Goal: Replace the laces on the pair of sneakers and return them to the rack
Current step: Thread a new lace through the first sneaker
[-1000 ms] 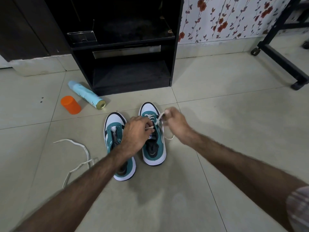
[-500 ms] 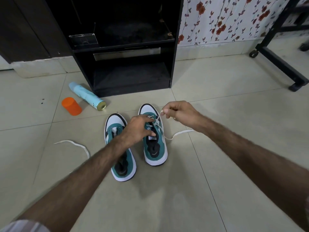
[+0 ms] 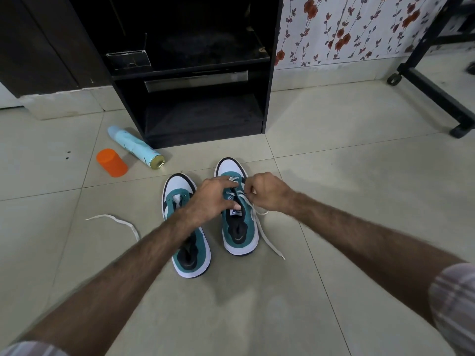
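Two teal-and-white sneakers stand side by side on the tiled floor, toes toward the black rack (image 3: 203,116). The left sneaker (image 3: 191,255) shows no lace in its visible eyelets. The right sneaker (image 3: 239,235) has a white lace (image 3: 264,235) partly threaded, one end trailing on the floor to its right. My left hand (image 3: 213,199) rests with spread fingers on the right sneaker's tongue. My right hand (image 3: 267,192) pinches the lace at the eyelets on the shoe's right side. A second white lace (image 3: 120,222) lies loose on the floor at the left.
A light blue spray can (image 3: 133,145) lies on its side left of the rack, with an orange cap (image 3: 111,163) beside it. A black wheeled frame (image 3: 437,88) stands at the right. Floral wallpaper covers the wall behind.
My right hand came back down from above the toe to the eyelets. The lace's free end now lies lower on the floor beside the shoe. My left hand shifted slightly up the tongue.
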